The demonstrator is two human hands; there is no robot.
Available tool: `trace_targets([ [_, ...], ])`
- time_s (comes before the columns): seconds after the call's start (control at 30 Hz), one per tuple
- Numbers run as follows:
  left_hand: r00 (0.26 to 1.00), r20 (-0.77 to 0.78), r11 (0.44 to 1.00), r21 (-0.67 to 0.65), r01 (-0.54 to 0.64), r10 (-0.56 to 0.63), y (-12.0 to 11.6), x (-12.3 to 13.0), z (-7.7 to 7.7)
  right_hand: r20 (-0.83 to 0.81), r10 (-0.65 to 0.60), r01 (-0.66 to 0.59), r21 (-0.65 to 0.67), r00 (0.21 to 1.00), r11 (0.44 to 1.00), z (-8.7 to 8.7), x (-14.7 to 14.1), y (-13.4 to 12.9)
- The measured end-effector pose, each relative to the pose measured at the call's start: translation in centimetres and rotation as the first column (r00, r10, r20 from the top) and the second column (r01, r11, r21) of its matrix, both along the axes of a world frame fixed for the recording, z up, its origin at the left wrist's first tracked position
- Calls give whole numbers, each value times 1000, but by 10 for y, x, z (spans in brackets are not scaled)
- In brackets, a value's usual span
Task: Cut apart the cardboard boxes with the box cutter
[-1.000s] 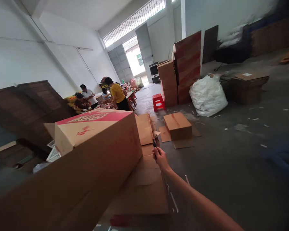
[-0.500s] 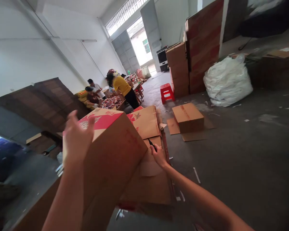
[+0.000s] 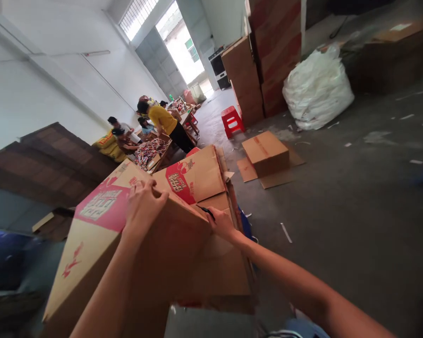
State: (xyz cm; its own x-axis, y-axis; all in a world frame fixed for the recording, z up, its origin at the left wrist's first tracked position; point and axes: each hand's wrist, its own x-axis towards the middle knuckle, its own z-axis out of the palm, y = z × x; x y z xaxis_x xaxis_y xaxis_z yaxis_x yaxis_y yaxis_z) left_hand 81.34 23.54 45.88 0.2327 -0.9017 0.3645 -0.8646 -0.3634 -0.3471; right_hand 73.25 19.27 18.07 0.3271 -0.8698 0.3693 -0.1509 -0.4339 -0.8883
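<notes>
A large brown carton (image 3: 169,244) with a red printed panel fills the lower left and middle. My left hand (image 3: 144,202) grips its upper edge, fingers on the printed face and thumb toward the near side. My right hand (image 3: 221,222) is closed around a small black tool (image 3: 207,212) at the carton's right corner; the tool's exact kind cannot be made out. Beneath and behind lie flattened cartons (image 3: 204,173) with red print, stacked in a pile.
A closed carton (image 3: 266,152) stands on the floor to the right, near a red stool (image 3: 231,121) and a white plastic sack (image 3: 317,89). Tall carton stacks rise behind. People work at a table beyond, one in a yellow top (image 3: 162,119).
My left hand has moved right and down onto the carton's edge, and the carton has turned so its printed face shows more. My right hand has shifted slightly left. The view has tilted.
</notes>
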Motion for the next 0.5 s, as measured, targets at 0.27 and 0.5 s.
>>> trace_targets([
  [0.27, 993, 50, 994, 14, 106, -106, 13, 5, -24, 144, 195, -194, -19, 970, 981, -40, -15, 41],
  [0.5, 993, 58, 995, -2, 105, -104, -3, 8, -33, 65, 195, -190, -79, 979, 979, -17, -8, 21],
])
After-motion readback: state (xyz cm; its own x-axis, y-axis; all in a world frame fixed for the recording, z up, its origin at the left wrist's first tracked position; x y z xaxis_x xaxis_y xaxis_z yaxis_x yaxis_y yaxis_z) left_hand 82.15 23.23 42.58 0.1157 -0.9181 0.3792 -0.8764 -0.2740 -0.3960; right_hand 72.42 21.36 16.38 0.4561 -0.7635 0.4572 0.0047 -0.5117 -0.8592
